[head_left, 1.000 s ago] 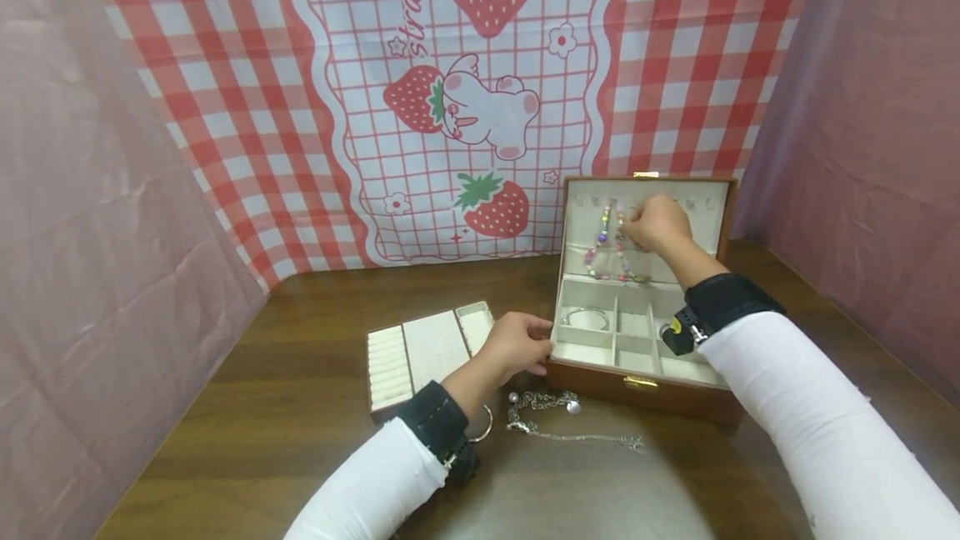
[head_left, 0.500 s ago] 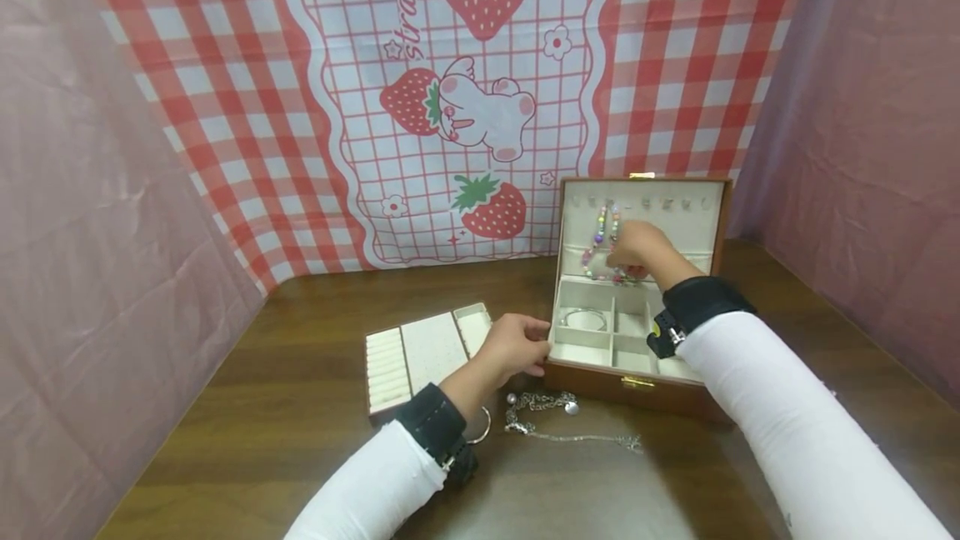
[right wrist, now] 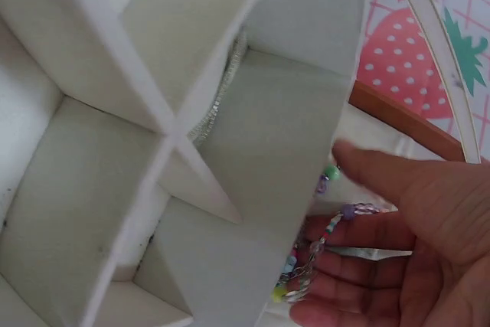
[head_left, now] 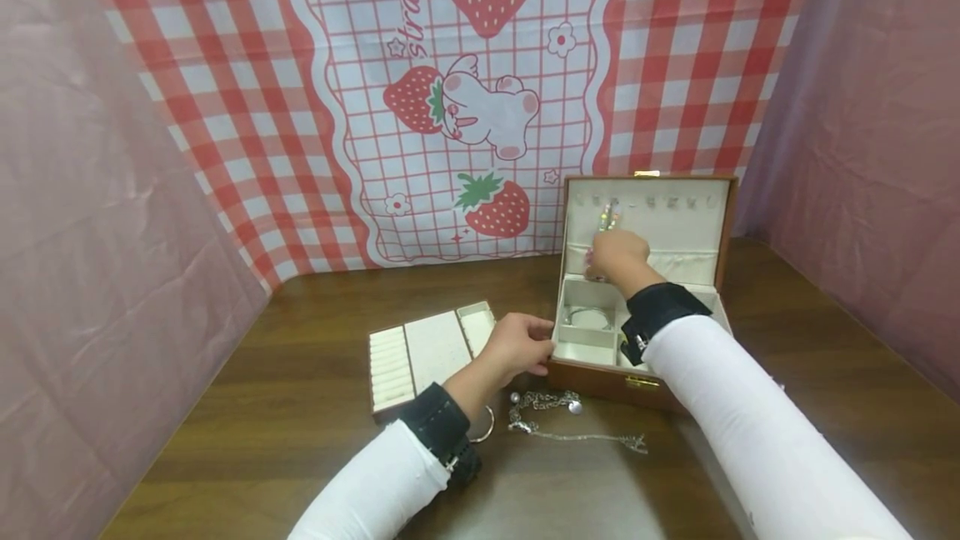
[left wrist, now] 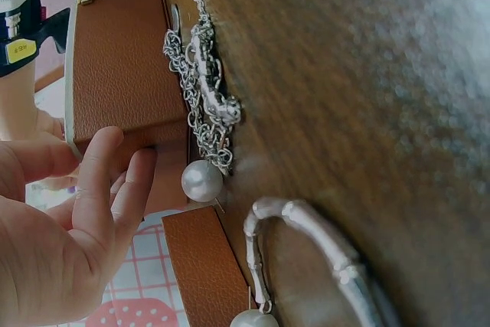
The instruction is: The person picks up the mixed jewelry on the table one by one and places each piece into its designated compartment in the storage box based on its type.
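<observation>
A brown jewellery box (head_left: 600, 377) stands open on the table, its cream lid (head_left: 675, 227) upright. My right hand (head_left: 617, 257) reaches to the lid's lower pocket. A coloured beaded necklace (head_left: 606, 217) hangs from a lid hook and runs between that hand's thumb and fingers (right wrist: 360, 266), the beads (right wrist: 306, 266) lying across them. My left hand (head_left: 517, 344) grips the box's front left corner (left wrist: 122, 51), with its fingers (left wrist: 99, 181) on the side wall. A silver bangle (head_left: 587, 317) lies in a back compartment.
A silver chain with pearls (head_left: 558, 415) lies on the table just in front of the box. A silver bangle (head_left: 486, 427) sits by my left wrist. A cream ring tray (head_left: 427, 348) rests left of the box. Pink cloth walls close in both sides.
My right hand has come down from the hooks at the top of the lid to the lid's lower pocket, moving left along the beaded necklace. The left hand has stayed on the box.
</observation>
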Demonstrator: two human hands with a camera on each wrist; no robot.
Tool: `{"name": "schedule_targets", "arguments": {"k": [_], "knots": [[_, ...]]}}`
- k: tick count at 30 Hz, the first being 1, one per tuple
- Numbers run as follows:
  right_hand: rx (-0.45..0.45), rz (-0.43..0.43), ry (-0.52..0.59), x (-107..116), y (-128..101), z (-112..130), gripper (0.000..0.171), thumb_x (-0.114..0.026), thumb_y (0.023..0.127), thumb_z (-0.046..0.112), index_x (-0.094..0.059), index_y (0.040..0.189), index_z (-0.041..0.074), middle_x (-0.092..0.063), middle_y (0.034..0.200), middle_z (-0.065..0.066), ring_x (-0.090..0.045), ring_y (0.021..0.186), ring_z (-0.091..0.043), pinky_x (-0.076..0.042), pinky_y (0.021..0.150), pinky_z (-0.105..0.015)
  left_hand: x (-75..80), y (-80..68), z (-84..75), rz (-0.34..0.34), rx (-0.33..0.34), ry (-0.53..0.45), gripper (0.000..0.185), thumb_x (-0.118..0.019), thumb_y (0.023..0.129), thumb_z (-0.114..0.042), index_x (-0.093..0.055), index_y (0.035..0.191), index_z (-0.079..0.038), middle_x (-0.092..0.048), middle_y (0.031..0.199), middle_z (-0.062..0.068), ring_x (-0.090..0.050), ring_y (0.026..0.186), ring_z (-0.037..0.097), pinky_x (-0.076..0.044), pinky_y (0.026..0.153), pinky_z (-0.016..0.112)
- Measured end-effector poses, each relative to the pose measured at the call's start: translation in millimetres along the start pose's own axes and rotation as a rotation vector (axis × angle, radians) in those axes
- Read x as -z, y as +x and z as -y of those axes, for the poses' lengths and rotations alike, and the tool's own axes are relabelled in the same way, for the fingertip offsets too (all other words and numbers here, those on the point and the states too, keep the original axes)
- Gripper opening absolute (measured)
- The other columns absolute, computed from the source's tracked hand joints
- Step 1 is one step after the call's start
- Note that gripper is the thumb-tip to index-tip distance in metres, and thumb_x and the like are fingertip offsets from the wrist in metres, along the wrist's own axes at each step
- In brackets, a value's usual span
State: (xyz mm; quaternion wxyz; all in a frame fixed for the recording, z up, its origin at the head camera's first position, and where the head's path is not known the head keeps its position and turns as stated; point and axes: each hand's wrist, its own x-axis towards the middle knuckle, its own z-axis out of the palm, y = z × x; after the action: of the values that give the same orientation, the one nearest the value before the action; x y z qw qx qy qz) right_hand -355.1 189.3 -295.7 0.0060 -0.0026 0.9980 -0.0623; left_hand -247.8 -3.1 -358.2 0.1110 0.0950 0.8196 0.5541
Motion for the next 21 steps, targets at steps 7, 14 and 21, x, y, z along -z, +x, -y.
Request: {"name": "schedule_targets", "arguments": {"k": [7, 14, 21], "knots": [[-0.001, 0.016, 0.025, -5.0, 0.1, -1.2, 0.024, -0.068, 0.079, 0.017, -0.064, 0.092, -0.002, -0.065, 0.1, -0.021, -0.06, 0.085, -0.033, -0.053, 0.066, -0.047, -0.9, -1.0, -0.5, -0.004, 0.012, -0.013, 0.036, -0.063, 0.089, 0.005, -0.061, 0.124, 0.006, -0.068, 0.1, 0.015, -0.068, 0.067, 0.02, -0.058, 0.056, 0.027], [0.073, 0.173, 0.138, -3.3, -0.5, -16.0, 0.022, -0.064, 0.08, 0.015, -0.056, 0.06, 0.01, -0.053, 0.054, -0.002, -0.053, 0.046, -0.016, -0.046, 0.045, -0.027, -0.9, -1.4, 1.6, 0.0, 0.008, -0.025, 0.036, -0.063, 0.088, 0.005, -0.062, 0.124, 0.006, -0.069, 0.1, 0.014, -0.067, 0.064, 0.019, -0.058, 0.056, 0.028], [0.184, 0.196, 0.198, 3.0, -6.4, -20.2, 0.019, -0.066, 0.078, 0.009, -0.054, 0.064, 0.009, -0.049, 0.052, -0.001, -0.054, 0.044, -0.015, -0.053, 0.047, -0.028, 0.7, 0.6, 1.2, -0.003, -0.006, -0.01, 0.037, -0.063, 0.087, 0.005, -0.062, 0.124, 0.006, -0.068, 0.099, 0.013, -0.067, 0.067, 0.019, -0.058, 0.055, 0.028]]}}
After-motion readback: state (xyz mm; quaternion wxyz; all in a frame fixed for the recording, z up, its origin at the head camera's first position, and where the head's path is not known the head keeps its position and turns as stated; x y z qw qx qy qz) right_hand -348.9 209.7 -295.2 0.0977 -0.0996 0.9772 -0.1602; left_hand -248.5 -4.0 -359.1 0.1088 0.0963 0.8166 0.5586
